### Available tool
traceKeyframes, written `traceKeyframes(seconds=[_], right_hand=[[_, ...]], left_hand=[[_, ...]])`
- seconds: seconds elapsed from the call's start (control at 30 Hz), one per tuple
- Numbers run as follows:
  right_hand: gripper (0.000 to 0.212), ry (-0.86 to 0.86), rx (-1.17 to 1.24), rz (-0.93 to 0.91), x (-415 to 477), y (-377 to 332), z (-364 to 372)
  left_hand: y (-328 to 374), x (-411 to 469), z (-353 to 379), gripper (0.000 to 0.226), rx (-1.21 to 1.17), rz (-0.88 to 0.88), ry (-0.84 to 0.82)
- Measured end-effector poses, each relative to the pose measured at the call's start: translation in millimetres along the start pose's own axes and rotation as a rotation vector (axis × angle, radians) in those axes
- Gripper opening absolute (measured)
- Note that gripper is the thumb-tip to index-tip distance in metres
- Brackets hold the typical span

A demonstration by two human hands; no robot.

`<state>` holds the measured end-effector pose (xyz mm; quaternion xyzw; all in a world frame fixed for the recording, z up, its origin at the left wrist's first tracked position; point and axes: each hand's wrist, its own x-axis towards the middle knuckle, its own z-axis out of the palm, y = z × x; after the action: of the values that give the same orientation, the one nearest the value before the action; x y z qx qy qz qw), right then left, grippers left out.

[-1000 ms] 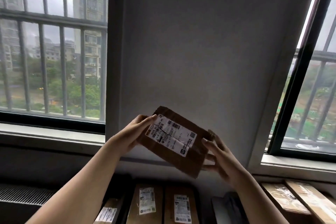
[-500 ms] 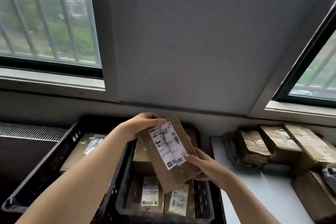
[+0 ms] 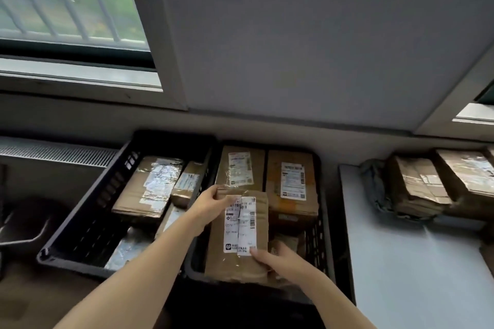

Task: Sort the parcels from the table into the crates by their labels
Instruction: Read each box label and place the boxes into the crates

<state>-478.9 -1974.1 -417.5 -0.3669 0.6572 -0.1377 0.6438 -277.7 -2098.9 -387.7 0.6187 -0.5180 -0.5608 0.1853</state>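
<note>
Label up for checking, a parcel [image 3: 238, 235] gripped by left hand [image 3: 208, 205] and right hand [image 3: 278, 262] hangs over the centre-frame crate [image 3: 324, 224].

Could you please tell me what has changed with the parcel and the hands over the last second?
The parcel, raised before the wall a second ago, has come down over the right crate, its label no longer slanted. The left hand still holds its top left corner, the right hand its bottom right. The parcels on the table look unmoved.
</note>
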Motion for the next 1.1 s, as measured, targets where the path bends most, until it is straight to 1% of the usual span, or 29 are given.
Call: traceKeyframes(seconds=[0.03, 0.1, 0.13, 0.2, 0.27, 0.33, 0.4, 0.5, 0.53, 0.57, 0.63, 0.67, 0.7, 0.77, 0.8, 0.83, 0.93, 0.97, 1.03, 1.1], right_hand=[[0.115, -0.003, -0.02, 0.007, 4.7, 0.0, 0.1], [0.129, -0.026, -0.026, 0.002, 13.0, 0.8, -0.5], [0.132, -0.033, -0.021, 0.009, 16.7, 0.1, -1.6], [0.13, -0.038, 0.004, 0.037, 20.6, -2.3, -3.6], [0.13, -0.017, 0.083, 0.018, 23.3, -4.5, -4.5], [0.122, 0.024, 0.166, -0.016, 24.7, -11.7, -6.3], [0.112, 0.033, 0.2, -0.041, 20.2, -27.9, -9.5], [0.117, 0.002, 0.195, -0.109, 12.9, -62.2, -13.7], [0.111, -0.004, 0.182, -0.135, 10.7, -74.9, -12.6], [0.101, -0.017, 0.163, -0.169, 8.5, -88.6, -7.8], [0.079, -0.062, 0.127, -0.235, 5.7, -117.7, 6.6], [0.071, -0.076, 0.101, -0.267, 6.3, -131.8, 15.3], [0.065, -0.079, 0.079, -0.296, 10.5, -146.1, 26.4], [0.057, -0.072, 0.026, -0.323, 20.7, -166.2, 41.8], [0.056, -0.068, -0.013, -0.337, 26.4, -175.3, 51.3], [0.055, -0.06, -0.044, -0.355, 33.5, -184.7, 62.4], [0.042, -0.045, -0.071, -0.37, 51.0, -214.8, 105.2], [0.04, -0.035, -0.083, -0.358, 57.1, -222.2, 118.0], [0.048, -0.003, -0.116, -0.351, 74.6, -233.9, 150.3], [0.059, 0.072, -0.129, -0.34, 96.8, -238.7, 181.5]], left_hand=[[-2.3, 1.4, -0.4, 0.054, -0.001, -0.004, 0.002], [-1.6, 1.8, -0.5, 0.046, 0.002, -0.001, 0.007], [-0.2, 2.8, -0.5, 0.043, 0.008, -0.007, 0.008], [1.8, 6.5, -0.3, 0.043, 0.025, -0.029, -0.001], [4.6, 7.4, -1.4, 0.043, 0.053, -0.031, -0.01], [9.1, 5.2, -5.5, 0.043, 0.041, -0.021, 0.008], [17.7, -1.8, -18.0, 0.046, 0.015, -0.003, 0.05], [26.6, -9.5, -50.4, 0.046, -0.046, 0.021, 0.087], [28.1, -10.6, -64.0, 0.048, -0.057, 0.014, 0.109], [29.4, -13.1, -79.7, 0.052, -0.063, 0.002, 0.138], [30.7, -17.8, -114.7, 0.068, -0.085, -0.013, 0.17], [30.6, -20.4, -133.5, 0.074, -0.101, -0.02, 0.159], [28.6, -23.3, -156.2, 0.072, -0.103, -0.031, 0.136], [23.5, -24.8, -194.8, 0.053, -0.064, -0.041, 0.042], [18.2, -23.7, -214.7, 0.047, -0.041, -0.046, -0.004], [12.9, -22.1, -235.0, 0.049, -0.026, -0.046, -0.048], [-9.4, -2.8, -289.2, 0.083, -0.069, -0.048, -0.161], [-17.1, 4.7, -300.7, 0.086, -0.096, -0.059, -0.202], [-34.5, 18.3, -323.7, 0.079, -0.095, -0.081, -0.262], [-57.8, 28.9, -342.8, 0.073, -0.103, -0.114, -0.282]])
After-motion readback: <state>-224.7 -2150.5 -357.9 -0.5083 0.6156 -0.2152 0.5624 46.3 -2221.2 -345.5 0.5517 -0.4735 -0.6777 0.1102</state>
